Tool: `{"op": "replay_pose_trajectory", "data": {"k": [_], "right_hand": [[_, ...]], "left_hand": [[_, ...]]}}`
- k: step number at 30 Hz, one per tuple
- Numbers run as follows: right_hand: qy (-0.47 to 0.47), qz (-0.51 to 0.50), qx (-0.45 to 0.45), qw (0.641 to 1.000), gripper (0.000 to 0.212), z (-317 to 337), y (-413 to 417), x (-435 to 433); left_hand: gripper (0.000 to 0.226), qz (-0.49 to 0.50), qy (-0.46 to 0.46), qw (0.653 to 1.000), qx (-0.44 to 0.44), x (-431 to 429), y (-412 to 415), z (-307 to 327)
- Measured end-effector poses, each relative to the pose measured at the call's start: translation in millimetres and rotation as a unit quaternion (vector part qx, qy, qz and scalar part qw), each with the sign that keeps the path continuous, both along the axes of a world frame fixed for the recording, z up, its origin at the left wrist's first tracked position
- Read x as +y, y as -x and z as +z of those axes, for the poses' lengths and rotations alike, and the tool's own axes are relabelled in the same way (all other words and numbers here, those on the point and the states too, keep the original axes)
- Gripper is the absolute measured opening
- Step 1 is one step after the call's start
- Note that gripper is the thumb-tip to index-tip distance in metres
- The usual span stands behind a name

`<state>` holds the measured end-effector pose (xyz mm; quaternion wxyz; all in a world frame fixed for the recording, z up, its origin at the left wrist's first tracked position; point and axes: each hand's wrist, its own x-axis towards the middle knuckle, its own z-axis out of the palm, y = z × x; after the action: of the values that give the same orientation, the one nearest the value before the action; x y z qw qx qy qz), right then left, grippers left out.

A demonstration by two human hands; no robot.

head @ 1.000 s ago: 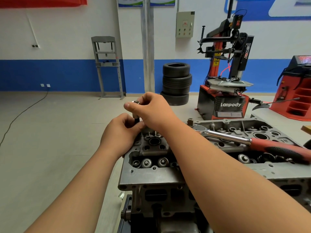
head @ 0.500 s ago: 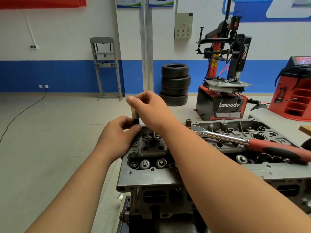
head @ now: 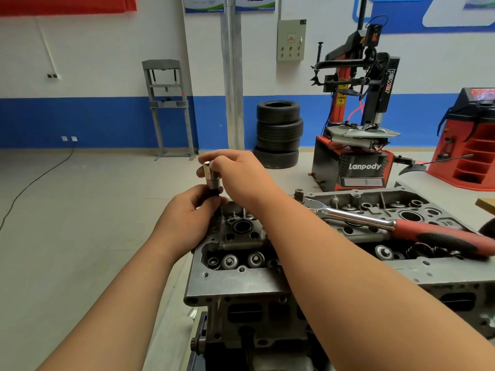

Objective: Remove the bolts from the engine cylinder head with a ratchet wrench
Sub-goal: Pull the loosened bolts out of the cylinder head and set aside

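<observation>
Standing upright between both sets of fingers: a silver socket [head: 207, 171] on a dark stem, probably a bolt [head: 214, 190], long axis near vertical, just above the far left corner of the head [head: 241, 287]. Right hand [head: 241, 178] pinches the socket's top; left hand [head: 187, 218] curls round the stem directly below. Judgement: next move is a straight pull along that axis. Ratchet [head: 375, 223] lies unheld on the head, well right of the fingers, right hand nearer.
</observation>
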<state>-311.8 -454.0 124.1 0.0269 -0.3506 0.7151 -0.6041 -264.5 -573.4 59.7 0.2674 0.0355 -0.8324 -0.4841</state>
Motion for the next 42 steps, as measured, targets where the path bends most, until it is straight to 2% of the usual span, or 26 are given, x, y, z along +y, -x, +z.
{"op": "replay_pose_trajectory", "data": {"k": [2, 5, 9, 13, 17, 19, 21, 23, 26, 31, 35, 38, 42], "right_hand": [[-0.002, 0.008, -0.011, 1.0, 0.031, 1.1, -1.2, -1.2], [-0.037, -0.011, 0.0, 0.999, 0.019, -0.3, -1.9, -1.0], [-0.051, -0.031, 0.022, 0.998, 0.031, -5.9, 0.4, -0.7], [-0.049, -0.04, 0.039, 0.997, 0.032, -4.8, -0.2, -0.7], [-0.04, -0.048, 0.05, 0.997, 0.018, -4.5, 1.1, -0.9], [-0.027, -0.04, 0.047, 0.998, 0.015, -2.5, 1.7, -0.1], [-0.017, -0.028, 0.04, 0.999, 0.024, -0.7, 1.2, -0.3], [-0.014, -0.003, 0.013, 1.0, 0.033, -0.3, 0.1, -1.3], [-0.027, 0.006, -0.005, 1.0, 0.032, -0.5, -1.7, -1.6], [-0.035, -0.041, 0.028, 0.998, 0.032, -5.8, 1.1, -2.7], [-0.018, -0.067, 0.038, 0.997, 0.028, -5.3, 2.7, -2.1], [0.0, -0.057, 0.04, 0.998, 0.017, -2.8, 3.0, -0.5], [0.012, -0.027, 0.004, 1.0, 0.032, 0.0, 2.2, -0.5]], "left_hand": [[0.018, 0.006, -0.005, 1.0, 0.003, -0.1, 0.4, -0.2], [0.008, 0.031, -0.01, 0.999, 0.01, 0.1, 1.8, -0.3], [0.005, 0.066, 0.0, 0.998, 0.009, 1.9, 3.0, 1.1], [0.005, 0.057, 0.0, 0.998, 0.008, 1.8, 3.4, 2.5], [0.006, 0.032, -0.006, 0.999, 0.006, 1.0, 2.9, 0.9], [0.015, 0.015, -0.007, 1.0, 0.006, 1.5, 1.7, 1.6], [0.028, 0.001, -0.016, 1.0, 0.01, 1.8, -0.1, 3.1], [0.032, 0.003, -0.015, 1.0, 0.012, 1.6, -2.0, 3.8], [0.023, 0.012, -0.013, 1.0, 0.016, 1.5, -2.6, 2.2], [0.001, 0.054, -0.015, 0.998, 0.016, 1.6, 3.4, 0.7], [0.007, 0.062, -0.024, 0.998, 0.018, 1.7, 5.5, -0.2], [0.003, 0.04, -0.01, 0.999, 0.002, -0.9, 5.1, -0.9], [0.022, 0.004, 0.019, 0.999, -0.037, -0.8, 2.6, 1.6]]}}
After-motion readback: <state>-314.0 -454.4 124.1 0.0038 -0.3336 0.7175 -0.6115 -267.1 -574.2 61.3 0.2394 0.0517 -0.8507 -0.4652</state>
